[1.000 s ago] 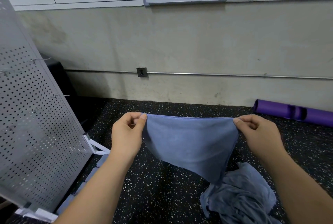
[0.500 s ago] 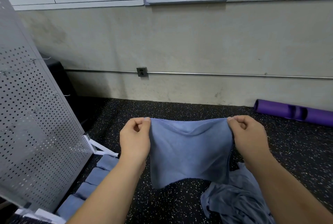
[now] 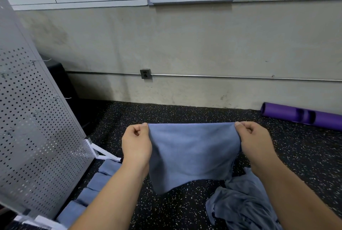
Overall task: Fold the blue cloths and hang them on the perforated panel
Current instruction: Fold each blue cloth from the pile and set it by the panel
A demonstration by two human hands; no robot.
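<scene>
The left hand (image 3: pixel 137 144) and right hand (image 3: pixel 256 142) each pinch a top corner of a blue cloth (image 3: pixel 192 153) — it hangs stretched between them above the floor (image 3: pixel 185 209). A crumpled cloth pile (image 3: pixel 244 203) lies below the right forearm — the perforated panel (image 3: pixel 33 128) stands at left.

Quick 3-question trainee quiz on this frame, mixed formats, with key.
1. True or false: the cloth pinched by the left hand and right hand already hangs on the perforated panel.
2. The crumpled cloths lie: A) on the panel B) on the floor under the right forearm C) on a table.
3. Fill in: the folded cloths lie in a row beside the ____.
Key: 1 false; 2 B; 3 panel.
</scene>
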